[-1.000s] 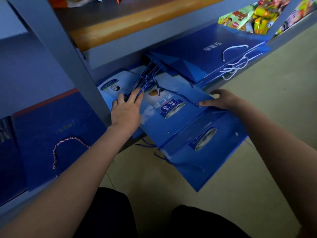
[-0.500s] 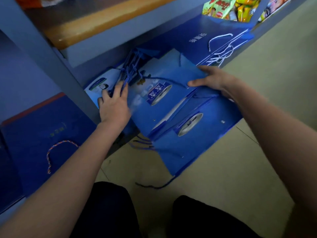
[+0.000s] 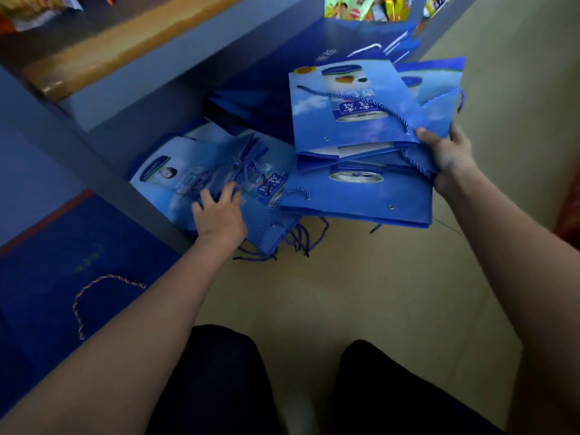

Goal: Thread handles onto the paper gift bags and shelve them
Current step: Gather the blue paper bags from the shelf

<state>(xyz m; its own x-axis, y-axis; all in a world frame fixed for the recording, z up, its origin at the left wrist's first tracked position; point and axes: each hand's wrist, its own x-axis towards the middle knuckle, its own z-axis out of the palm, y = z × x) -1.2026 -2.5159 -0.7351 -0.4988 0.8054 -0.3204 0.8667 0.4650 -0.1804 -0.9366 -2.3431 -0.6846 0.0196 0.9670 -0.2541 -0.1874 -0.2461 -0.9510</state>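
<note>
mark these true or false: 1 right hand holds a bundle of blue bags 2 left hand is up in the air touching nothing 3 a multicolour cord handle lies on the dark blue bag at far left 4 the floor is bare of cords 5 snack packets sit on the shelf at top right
1. True: the right hand grips a bundle of blue bags.
2. False: the left hand rests on the bags on the low shelf.
3. True: the multicolour cord lies on the dark blue bag.
4. False: blue cords trail onto the floor.
5. True: snack packets show at top right.
</note>
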